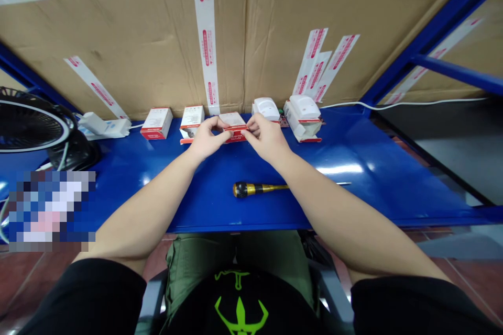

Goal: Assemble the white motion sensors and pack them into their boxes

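Both hands meet at a small red and white carton point(236, 133) near the back of the blue table. My left hand point(207, 138) pinches the carton's left front edge between thumb and fingers. At the right front edge, my right hand point(266, 136) does the same. Just left of them stands another carton point(192, 116) with its red front flap folded down. To the right, a white rounded device point(266, 109) rests on top of a carton that my right hand partly hides. A second white device point(304, 107) sits on an opened carton point(303, 130) further right.
A screwdriver point(255, 188) with a black and gold handle lies in front of the hands, partly under my right forearm. Leftward are a closed carton point(156, 123), a white power strip point(106, 128) and a black fan point(35, 125). Cardboard point(157, 47) walls the back.
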`<state>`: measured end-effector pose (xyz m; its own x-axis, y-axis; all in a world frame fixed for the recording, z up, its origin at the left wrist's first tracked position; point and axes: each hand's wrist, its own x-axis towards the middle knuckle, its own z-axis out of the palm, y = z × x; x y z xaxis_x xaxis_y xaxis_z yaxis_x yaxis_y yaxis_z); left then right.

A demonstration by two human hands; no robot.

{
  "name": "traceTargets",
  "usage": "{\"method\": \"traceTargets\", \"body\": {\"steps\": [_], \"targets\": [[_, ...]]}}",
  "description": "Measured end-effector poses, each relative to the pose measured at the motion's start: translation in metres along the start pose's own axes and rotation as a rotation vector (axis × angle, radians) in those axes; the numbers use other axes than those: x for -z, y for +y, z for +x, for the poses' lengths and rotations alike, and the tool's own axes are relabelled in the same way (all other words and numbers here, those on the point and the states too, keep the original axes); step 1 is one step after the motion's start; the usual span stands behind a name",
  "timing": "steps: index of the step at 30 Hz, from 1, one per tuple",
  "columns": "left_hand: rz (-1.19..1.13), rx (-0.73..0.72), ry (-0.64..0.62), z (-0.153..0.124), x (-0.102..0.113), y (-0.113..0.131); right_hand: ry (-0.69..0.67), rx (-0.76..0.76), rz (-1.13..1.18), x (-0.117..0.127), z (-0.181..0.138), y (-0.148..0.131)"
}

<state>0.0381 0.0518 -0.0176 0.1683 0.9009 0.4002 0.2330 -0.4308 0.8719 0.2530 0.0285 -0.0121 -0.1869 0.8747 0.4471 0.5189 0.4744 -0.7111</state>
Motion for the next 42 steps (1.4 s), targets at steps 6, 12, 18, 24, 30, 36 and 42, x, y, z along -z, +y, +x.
{"method": "traceTargets", "body": {"steps": [6,12,18,24,30,36,42], "targets": [[0.216,-0.146,-0.083,0.004,0.009,-0.006,-0.014,-0.076,-0.045,-0.006,0.003,-0.002],[0.400,-0.242,-0.049,0.004,0.006,-0.010,-0.050,-0.029,-0.158,-0.007,0.007,-0.001],[0.567,-0.264,0.004,0.002,0.001,-0.011,-0.162,0.008,-0.254,-0.007,0.004,-0.001],[0.638,-0.200,-0.059,0.004,0.000,-0.006,-0.258,0.055,-0.224,-0.016,0.000,0.013],[0.645,-0.164,-0.048,0.009,-0.004,-0.004,-0.275,0.075,-0.196,-0.022,0.002,0.027],[0.652,-0.138,-0.034,0.012,-0.010,-0.004,-0.261,0.052,-0.179,-0.006,-0.002,0.007],[0.714,-0.126,-0.042,0.015,-0.011,-0.004,0.005,-0.055,-0.056,0.040,0.008,-0.005]]}}
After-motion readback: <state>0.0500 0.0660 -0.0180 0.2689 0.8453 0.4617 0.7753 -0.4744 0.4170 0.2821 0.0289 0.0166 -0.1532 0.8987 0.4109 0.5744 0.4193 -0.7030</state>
